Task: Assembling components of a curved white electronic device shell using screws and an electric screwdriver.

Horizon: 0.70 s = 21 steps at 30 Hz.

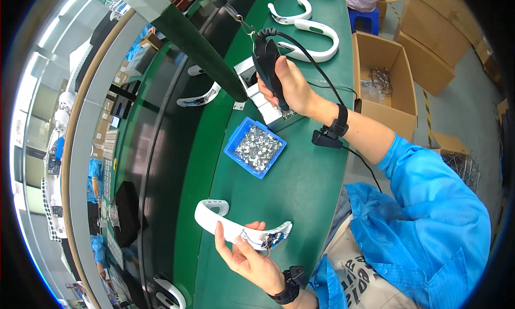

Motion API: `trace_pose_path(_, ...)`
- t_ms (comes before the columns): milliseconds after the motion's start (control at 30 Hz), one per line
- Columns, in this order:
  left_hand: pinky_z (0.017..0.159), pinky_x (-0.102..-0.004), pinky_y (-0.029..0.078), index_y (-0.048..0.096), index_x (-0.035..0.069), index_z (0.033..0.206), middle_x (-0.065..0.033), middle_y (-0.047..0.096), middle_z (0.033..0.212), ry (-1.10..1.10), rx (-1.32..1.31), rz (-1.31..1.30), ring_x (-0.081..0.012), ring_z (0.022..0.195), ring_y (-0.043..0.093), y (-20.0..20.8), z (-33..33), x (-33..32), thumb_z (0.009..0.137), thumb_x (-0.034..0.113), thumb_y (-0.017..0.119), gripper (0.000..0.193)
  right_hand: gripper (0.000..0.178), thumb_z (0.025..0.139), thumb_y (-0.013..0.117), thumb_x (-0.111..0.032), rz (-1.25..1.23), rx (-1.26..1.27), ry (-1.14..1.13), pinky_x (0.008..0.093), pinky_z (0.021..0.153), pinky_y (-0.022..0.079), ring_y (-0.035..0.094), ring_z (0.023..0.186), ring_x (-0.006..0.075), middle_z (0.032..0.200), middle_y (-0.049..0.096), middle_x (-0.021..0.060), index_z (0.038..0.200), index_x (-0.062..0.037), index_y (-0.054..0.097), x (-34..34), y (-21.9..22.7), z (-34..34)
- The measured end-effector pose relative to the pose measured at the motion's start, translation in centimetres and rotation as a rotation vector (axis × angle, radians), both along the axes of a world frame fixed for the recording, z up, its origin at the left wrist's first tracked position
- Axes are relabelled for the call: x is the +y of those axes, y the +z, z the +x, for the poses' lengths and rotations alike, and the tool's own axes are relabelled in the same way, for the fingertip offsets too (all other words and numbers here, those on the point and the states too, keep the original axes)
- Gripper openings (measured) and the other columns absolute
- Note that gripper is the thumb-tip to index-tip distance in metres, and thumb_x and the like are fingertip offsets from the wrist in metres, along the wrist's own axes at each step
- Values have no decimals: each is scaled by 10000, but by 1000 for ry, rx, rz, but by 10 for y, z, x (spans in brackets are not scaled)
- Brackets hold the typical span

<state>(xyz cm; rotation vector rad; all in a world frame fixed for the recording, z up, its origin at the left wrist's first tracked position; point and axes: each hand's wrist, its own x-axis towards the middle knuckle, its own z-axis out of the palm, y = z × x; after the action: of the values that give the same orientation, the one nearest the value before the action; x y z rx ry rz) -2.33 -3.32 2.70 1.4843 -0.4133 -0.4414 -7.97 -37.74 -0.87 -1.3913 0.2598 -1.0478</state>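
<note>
Left hand (252,263): grasping white curved housing (212,216), over worktop (311,175), wired end (276,238) toward near-side edge | Right hand (294,86): clenched round black corded tool (266,67) | Blue bin (242,164) of small parts (258,149): on worktop, between hands

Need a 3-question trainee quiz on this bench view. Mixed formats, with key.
1. True or false: the white curved shell in the left hand has all its electronics covered.

2. Multiple choice: what fills the blue tray on the green bench?
A) coiled cables
B) small silvery parts
C) wooden blocks

3. Short answer: what does the right hand grip?

Key
1. False: wiring and boards show at one end.
2. B
3. A black handheld tool with a coiled cord at its top.
</note>
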Motion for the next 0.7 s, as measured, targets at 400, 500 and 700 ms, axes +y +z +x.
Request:
trace_pose_path(400, 832, -358, 597, 404, 58, 1606, -206, 754, 998, -30, -25, -15, -260, 909, 765, -5, 4, -3, 1158, 216, 491, 483, 982, 911, 177, -959, 319, -271, 393, 302, 465, 458, 503, 476, 147, 664, 523, 65, 1103, -66, 536, 109, 84, -1)
trace_pose_path(500, 838, -361, 595, 398, 32, 1602, -213, 766, 1003, -28, -49, -18, -266, 912, 770, -4, 2, -4, 1159, 211, 493, 488, 1009, 897, 170, -965, 336, -442, 644, 305, 521, 466, 526, 510, 147, 713, 576, 72, 1148, -82, 590, 142, 96, 13)
trace_pose_path(700, 794, -309, 569, 404, -20, 1575, -183, 764, 1002, 43, -23, -36, -213, 890, 755, -7, 0, 0, 1155, 175, 505, 473, 975, 897, 264, -966, 282, -236, 680, 259, 503, 446, 517, 501, 112, 697, 587, 66, 1040, -56, 583, 186, 119, 33)
